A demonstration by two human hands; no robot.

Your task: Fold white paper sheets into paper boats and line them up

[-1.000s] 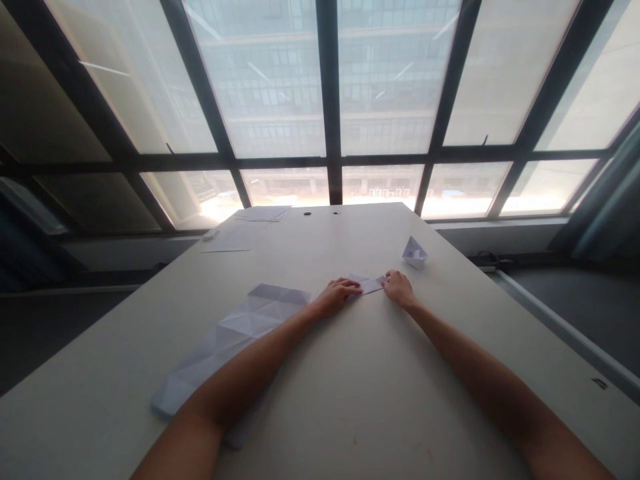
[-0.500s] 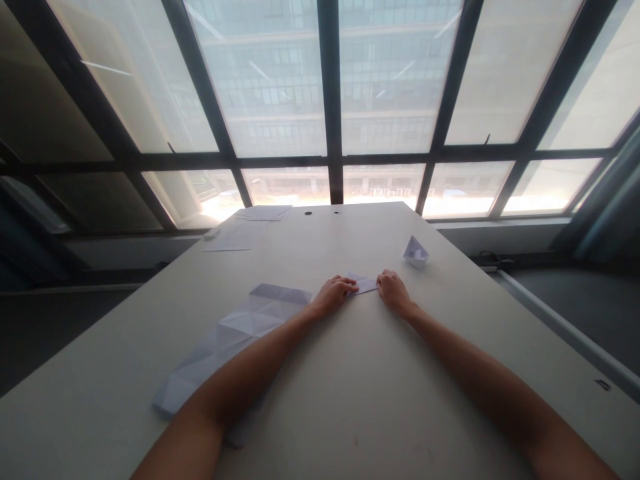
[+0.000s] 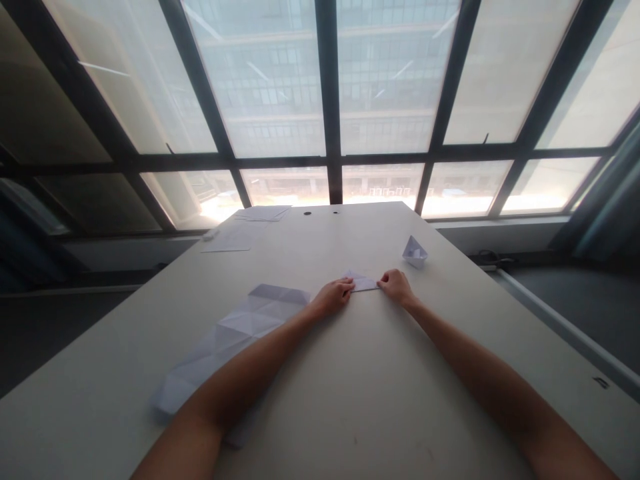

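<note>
Right, the small folded sheet (image 3: 364, 283) lies on the white bench (image 3: 350, 387), between the two hands, roughly mid-bench, its near edge running almost straight from hand to hand. Left hand (image 3: 334, 297): fingers on top of the sheet's left end, bent; can't tell if that grip pinches it or only presses it down. Right hand (image 3: 396, 288): grip closed, thumb and fingertips together on the sheet's right tip (the fingers cover the tip itself, so the exact hold is partly hidden).

Folded paper boat (image 3: 415, 253) is just beyond the right hand, near but not touching, pointed peak up. Big creased paper (image 3: 240, 327), triangular fold lines all over, is spread on the left side of the bench; the left forearm (image 3: 260, 357) passes over its right side and hides part of it. Flat sheets (image 3: 233, 238) lie at the far left of the bench, well apart from both hands. Dark-framed windows (image 3: 280, 93) stand behind the far edge.
</note>
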